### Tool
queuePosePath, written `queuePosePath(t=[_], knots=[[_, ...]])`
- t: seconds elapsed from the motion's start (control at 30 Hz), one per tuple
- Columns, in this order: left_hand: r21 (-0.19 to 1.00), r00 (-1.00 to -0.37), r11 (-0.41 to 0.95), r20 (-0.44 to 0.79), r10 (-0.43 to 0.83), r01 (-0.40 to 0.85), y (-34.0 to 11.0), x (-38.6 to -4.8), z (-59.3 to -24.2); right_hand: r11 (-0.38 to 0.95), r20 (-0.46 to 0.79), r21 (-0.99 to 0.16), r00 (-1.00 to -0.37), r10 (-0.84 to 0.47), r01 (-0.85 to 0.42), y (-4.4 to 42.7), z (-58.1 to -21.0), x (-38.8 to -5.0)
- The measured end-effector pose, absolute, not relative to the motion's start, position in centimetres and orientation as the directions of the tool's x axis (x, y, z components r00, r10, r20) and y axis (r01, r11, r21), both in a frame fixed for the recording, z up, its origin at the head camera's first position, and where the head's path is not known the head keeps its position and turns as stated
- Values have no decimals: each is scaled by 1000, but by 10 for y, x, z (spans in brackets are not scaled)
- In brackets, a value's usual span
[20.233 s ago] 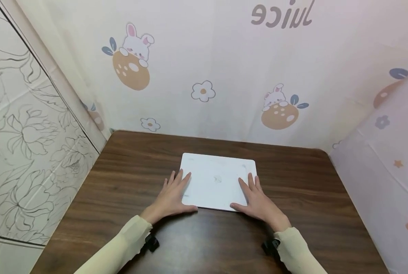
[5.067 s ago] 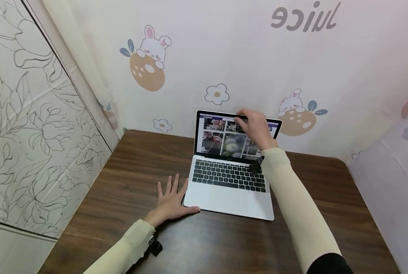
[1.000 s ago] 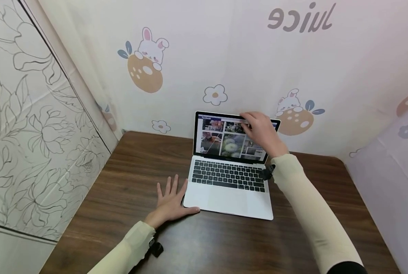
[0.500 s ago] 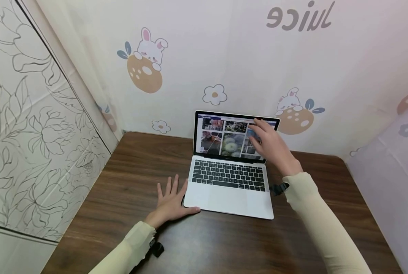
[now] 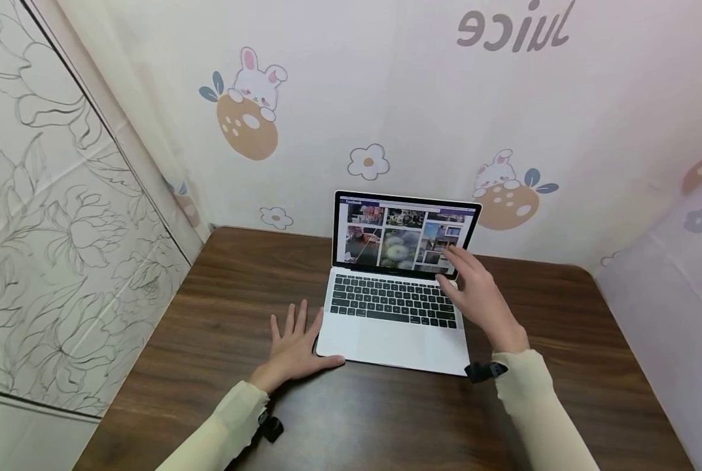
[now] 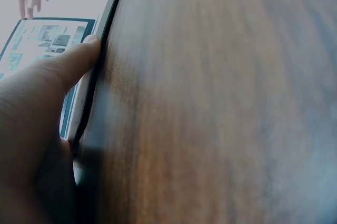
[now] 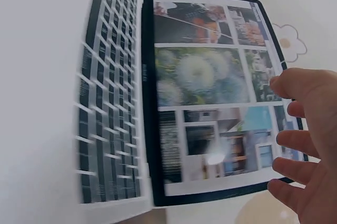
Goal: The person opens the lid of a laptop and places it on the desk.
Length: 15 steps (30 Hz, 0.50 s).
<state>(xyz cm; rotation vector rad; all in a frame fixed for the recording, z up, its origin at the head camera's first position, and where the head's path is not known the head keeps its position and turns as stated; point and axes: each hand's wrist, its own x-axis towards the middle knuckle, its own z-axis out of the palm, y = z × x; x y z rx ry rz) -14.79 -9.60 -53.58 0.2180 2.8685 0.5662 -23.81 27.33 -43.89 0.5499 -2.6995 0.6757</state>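
A silver laptop lies on the table with its lid raised, the lit screen showing a page of photos above black keys. My left hand rests flat beside its front left corner, fingers spread. The thumb and forefinger touch the laptop's edges; in the left wrist view the thumb lies along the front edge. My right hand hovers by the screen's lower right corner, fingers loose and holding nothing. In the right wrist view these fingers appear near the screen's top edge, apparently not gripping it.
The dark wooden table bears the laptop. Behind it hangs a pale curtain with rabbit and fruit prints, close to the table's back edge. A flower-patterned panel stands at the left. Small black wrist cameras are strapped on both wrists.
The laptop, closed at first, stands with its lid raised. My right hand has let go of the screen's top edge and moved down and right. My left hand has lately stayed still.
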Motion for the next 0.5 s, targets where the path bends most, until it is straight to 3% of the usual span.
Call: queuePosePath(t=[0.23,0.5], knots=[[386,-965,915,-174,196,116,-97,-149,-536,834,277,-438,-933,-230,-335,280,-462,-213],[405,-970,906,-140,196,124,-109,-145,-533,875,255,-343,-931,-263,-341,299,-480,-200]])
